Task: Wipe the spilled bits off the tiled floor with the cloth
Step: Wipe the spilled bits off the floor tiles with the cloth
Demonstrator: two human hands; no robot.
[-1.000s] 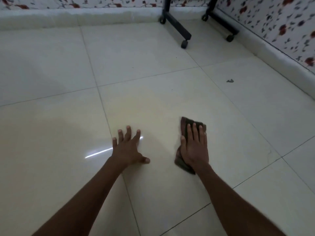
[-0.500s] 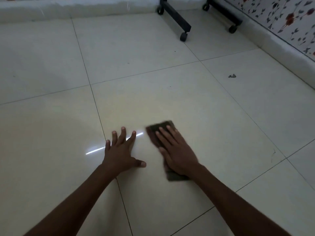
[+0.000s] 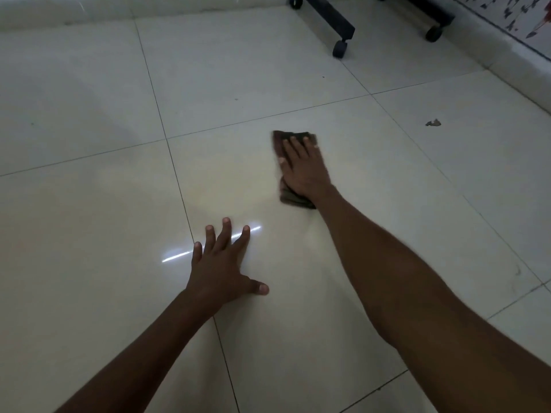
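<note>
A dark brown cloth [image 3: 295, 200] lies flat on the pale tiled floor [image 3: 387, 204], and my right hand [image 3: 302, 165] presses down on it with the fingers stretched forward. The cloth's far edge pokes out beyond my fingertips. My left hand [image 3: 222, 263] rests flat on the floor nearer to me, fingers spread, holding nothing. A small dark spilled bit [image 3: 433, 123] sits on the tile to the right of the cloth, well apart from it. Tiny specks [image 3: 236, 99] dot the tile further ahead.
Two black legs on castor wheels [image 3: 340, 50] stand at the far right. A raised white skirting [image 3: 89, 13] runs along the far wall and down the right side. A bright light streak [image 3: 179, 255] reflects on the floor by my left hand.
My right hand has pushed the cloth forward and to the right, away from my left hand. The left hand has stayed planted on the floor. The view has tipped further down.
</note>
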